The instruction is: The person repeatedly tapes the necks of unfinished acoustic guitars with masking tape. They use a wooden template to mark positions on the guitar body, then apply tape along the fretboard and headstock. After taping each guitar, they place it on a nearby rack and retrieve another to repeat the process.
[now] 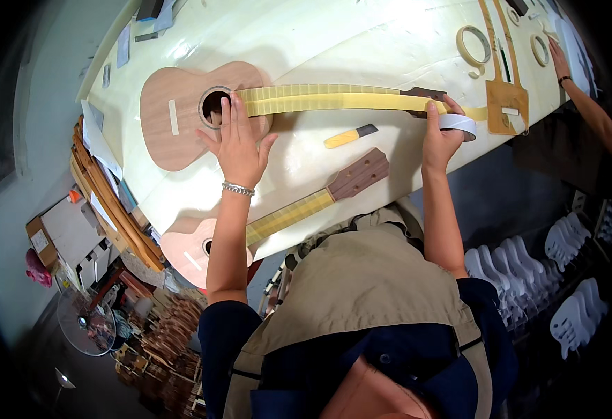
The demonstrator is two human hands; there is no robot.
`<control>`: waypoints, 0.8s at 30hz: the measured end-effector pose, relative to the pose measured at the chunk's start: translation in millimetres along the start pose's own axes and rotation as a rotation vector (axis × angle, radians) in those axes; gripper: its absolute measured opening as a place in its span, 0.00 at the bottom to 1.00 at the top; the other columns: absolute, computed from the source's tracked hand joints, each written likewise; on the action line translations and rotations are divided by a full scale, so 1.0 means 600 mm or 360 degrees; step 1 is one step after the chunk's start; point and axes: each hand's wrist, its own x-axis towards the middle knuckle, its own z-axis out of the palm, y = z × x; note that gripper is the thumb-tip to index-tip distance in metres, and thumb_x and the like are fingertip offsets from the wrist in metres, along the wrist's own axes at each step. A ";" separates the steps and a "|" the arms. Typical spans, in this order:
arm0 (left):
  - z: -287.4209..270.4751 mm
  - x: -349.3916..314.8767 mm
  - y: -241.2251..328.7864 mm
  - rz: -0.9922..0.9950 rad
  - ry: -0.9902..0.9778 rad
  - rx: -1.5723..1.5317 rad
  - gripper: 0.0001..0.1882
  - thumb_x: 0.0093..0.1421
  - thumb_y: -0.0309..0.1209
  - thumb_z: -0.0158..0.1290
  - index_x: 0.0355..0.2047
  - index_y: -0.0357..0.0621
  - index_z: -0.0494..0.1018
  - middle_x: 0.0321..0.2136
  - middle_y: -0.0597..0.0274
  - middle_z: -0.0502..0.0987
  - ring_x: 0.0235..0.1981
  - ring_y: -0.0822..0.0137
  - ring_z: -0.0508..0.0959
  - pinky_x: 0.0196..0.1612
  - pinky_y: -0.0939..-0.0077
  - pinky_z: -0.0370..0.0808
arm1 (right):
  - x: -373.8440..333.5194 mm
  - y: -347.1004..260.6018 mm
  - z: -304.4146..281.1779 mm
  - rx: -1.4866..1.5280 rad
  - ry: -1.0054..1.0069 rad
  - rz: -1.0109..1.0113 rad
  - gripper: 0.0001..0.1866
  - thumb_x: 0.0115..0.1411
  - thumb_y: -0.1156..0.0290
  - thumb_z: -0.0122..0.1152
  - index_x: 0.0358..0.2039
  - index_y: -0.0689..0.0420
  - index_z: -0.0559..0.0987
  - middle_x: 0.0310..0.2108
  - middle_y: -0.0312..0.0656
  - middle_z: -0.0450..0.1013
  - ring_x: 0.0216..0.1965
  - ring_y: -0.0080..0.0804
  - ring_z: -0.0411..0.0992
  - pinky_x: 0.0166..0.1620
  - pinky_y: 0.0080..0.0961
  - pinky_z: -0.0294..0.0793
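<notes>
An unfinished ukulele [163,140] lies on the pale table, its body at left and dark headstock at right. My left hand [242,157] rests flat beside its sound hole, with fingers stretched at the body end of the neck. Yellow tape [320,103] runs along the fretboard toward the headstock. Near the headstock, my right hand [440,145] grips a tape roll [459,125], the thumb and fingers closed around its side. A second, smaller ukulele [297,213] lies nearer to me, taped along its neck and partly hidden by my left forearm.
A yellow-handled tool with a dark end [351,136] lies between the ukuleles. Tape rolls [473,46] and a tan board [507,105] are at far right, near another person's arm [592,112]. Curved wooden strips [114,199] stand by the left edge; white guitar-shaped pieces [505,265] are below right.
</notes>
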 end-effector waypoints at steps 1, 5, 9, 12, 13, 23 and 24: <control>-0.002 0.000 0.003 -0.0006 -0.0045 0.0080 0.48 0.55 0.60 0.44 0.66 0.44 0.42 0.66 0.60 0.48 0.67 0.57 0.47 0.56 0.27 0.30 | 0.001 0.005 -0.002 0.0033 -0.0013 0.0007 0.15 0.56 0.74 0.61 0.44 0.63 0.72 0.35 0.38 0.70 0.33 0.20 0.68 0.36 0.15 0.68; -0.006 0.006 0.047 -0.0019 -0.0062 0.0130 0.47 0.54 0.60 0.44 0.66 0.47 0.43 0.67 0.60 0.44 0.68 0.57 0.41 0.56 0.26 0.30 | -0.004 0.003 0.003 0.0085 -0.0012 0.0013 0.15 0.57 0.74 0.60 0.44 0.63 0.72 0.36 0.42 0.74 0.37 0.23 0.72 0.39 0.16 0.70; 0.013 0.021 0.168 0.0231 -0.0233 -0.0246 0.42 0.56 0.55 0.48 0.65 0.49 0.48 0.66 0.58 0.47 0.67 0.55 0.43 0.59 0.31 0.35 | -0.007 0.005 0.006 -0.0051 -0.0035 0.0007 0.15 0.57 0.76 0.59 0.45 0.64 0.71 0.38 0.45 0.74 0.42 0.26 0.73 0.43 0.17 0.71; 0.021 0.030 0.204 0.1106 -0.0140 -0.0332 0.33 0.55 0.46 0.53 0.58 0.47 0.61 0.61 0.56 0.59 0.62 0.54 0.56 0.60 0.48 0.53 | -0.005 -0.006 0.005 -0.0061 -0.0076 0.0053 0.15 0.58 0.77 0.58 0.46 0.65 0.69 0.39 0.44 0.72 0.45 0.27 0.72 0.44 0.17 0.70; 0.027 0.027 0.208 0.0866 -0.0234 -0.0534 0.29 0.54 0.43 0.54 0.54 0.47 0.64 0.57 0.56 0.62 0.58 0.54 0.60 0.56 0.53 0.58 | -0.004 0.000 0.005 -0.0002 -0.0076 0.0047 0.15 0.58 0.77 0.58 0.46 0.65 0.69 0.40 0.44 0.72 0.45 0.27 0.72 0.45 0.17 0.70; -0.004 0.013 0.196 -0.0120 -0.0374 -0.1005 0.12 0.52 0.27 0.59 0.35 0.38 0.71 0.23 0.60 0.76 0.24 0.68 0.76 0.29 0.76 0.73 | -0.007 0.011 0.001 0.0045 -0.0030 0.0058 0.14 0.57 0.75 0.59 0.43 0.63 0.72 0.38 0.45 0.74 0.41 0.26 0.73 0.42 0.19 0.71; -0.006 0.011 0.192 -0.0235 -0.0165 -0.1277 0.11 0.53 0.26 0.59 0.35 0.38 0.70 0.21 0.62 0.76 0.21 0.72 0.76 0.27 0.80 0.72 | -0.006 0.013 0.001 0.0049 -0.0034 0.0051 0.14 0.57 0.75 0.59 0.43 0.63 0.72 0.38 0.45 0.74 0.41 0.26 0.73 0.42 0.19 0.71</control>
